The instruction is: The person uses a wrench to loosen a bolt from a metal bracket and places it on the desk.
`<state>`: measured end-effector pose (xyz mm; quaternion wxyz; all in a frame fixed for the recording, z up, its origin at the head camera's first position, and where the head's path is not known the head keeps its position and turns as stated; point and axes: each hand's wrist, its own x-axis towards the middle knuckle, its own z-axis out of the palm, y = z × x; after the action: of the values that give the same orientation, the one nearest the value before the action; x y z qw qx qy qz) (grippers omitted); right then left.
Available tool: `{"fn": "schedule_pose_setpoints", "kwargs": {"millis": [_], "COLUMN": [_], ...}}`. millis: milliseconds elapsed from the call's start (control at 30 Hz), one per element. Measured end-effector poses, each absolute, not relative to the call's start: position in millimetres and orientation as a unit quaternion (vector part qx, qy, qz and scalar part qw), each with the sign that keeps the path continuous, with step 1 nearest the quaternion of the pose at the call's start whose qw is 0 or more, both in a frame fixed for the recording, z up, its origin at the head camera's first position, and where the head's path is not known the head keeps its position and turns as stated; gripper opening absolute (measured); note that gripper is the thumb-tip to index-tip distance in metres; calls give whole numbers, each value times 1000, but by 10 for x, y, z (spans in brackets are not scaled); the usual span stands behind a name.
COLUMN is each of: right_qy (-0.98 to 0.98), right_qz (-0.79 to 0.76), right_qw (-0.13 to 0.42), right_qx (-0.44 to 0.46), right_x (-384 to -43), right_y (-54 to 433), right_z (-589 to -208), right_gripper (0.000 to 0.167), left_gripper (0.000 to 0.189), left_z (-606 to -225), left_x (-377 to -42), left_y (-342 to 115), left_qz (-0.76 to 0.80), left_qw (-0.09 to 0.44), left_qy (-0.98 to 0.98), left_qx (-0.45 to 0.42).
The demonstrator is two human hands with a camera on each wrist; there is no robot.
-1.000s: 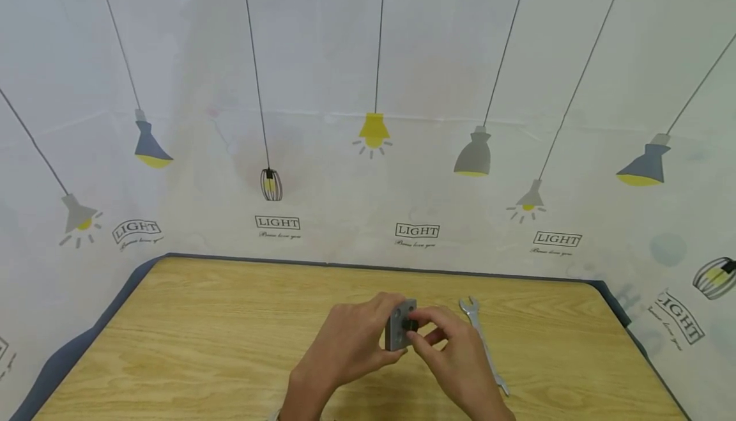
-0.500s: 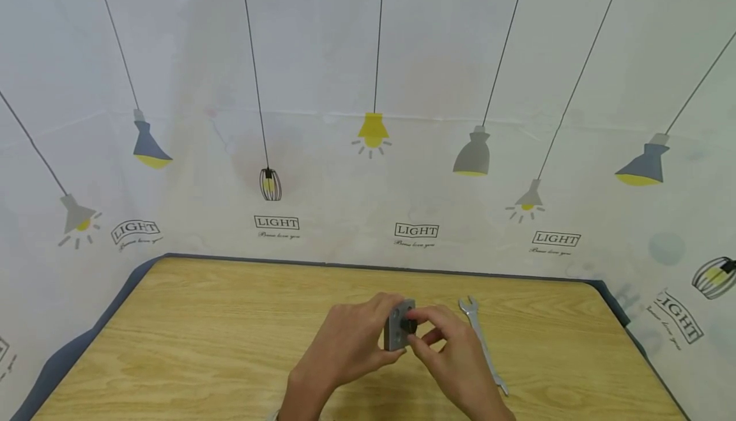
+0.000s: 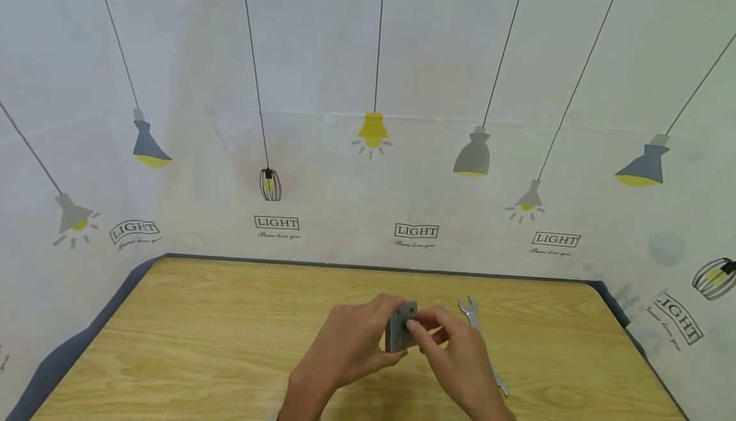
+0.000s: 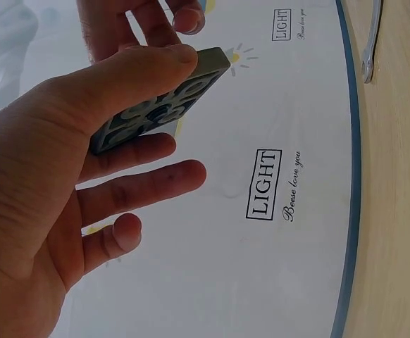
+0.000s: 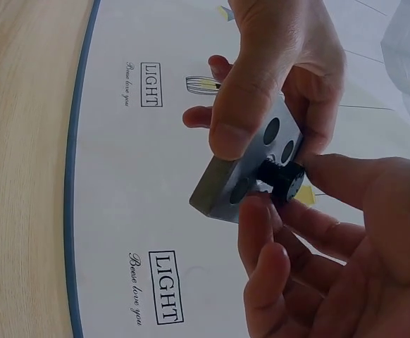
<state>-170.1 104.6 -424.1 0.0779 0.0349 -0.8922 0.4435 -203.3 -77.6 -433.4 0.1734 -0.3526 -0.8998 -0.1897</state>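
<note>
Above the table, my left hand (image 3: 351, 341) grips a grey rectangular metal plate (image 3: 394, 335) by its edges, thumb on one side and fingers on the other. Several round holes show in the plate's face in the right wrist view. A black bolt (image 5: 288, 183) with a round head stands in the plate's middle hole, part of its threaded shank showing. My right hand (image 3: 457, 354) pinches the bolt head between thumb and fingers. Seen from the left wrist, the plate's back (image 4: 159, 109) has recesses around its holes.
An open-ended wrench (image 3: 471, 310) lies on the wood-grain table (image 3: 218, 325), just right of my right hand. A white curtain (image 3: 322, 153) printed with hanging lamps stands behind the table's dark blue edge.
My right thumb and fingers have shifted round the bolt head, and the thumb now covers more of it. The left hand and the plate have stayed nearly still.
</note>
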Motion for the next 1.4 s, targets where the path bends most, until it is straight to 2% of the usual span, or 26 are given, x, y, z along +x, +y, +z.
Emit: {"fn": "schedule_pose_setpoints", "kwargs": {"millis": [133,300,967,1400], "right_qy": [-892,-893,-887,-887], "right_qz": [443,440,449,445], "right_qw": [85,87,89,96], "right_qx": [38,42,68,79], "right_x": [-1707,-1708,-1687,-1682], "right_y": [1047,1047,1036,1033], "right_z": [-4249,-4248,-4225,-4233], "right_gripper": [8,8,19,26], "left_gripper": [58,58,58,56], "left_z": [-4333,-4333,-4328,-4342], "left_x": [-2026,-2026,-2037,-2041], "left_y": [-764,-763,-771,-768], "left_qz": [-181,-181,-200,-200], "left_qw": [181,178,160,170], "left_qy": [-898,-899,-900,-897], "left_qx": [-356,-357,-353,-356]}}
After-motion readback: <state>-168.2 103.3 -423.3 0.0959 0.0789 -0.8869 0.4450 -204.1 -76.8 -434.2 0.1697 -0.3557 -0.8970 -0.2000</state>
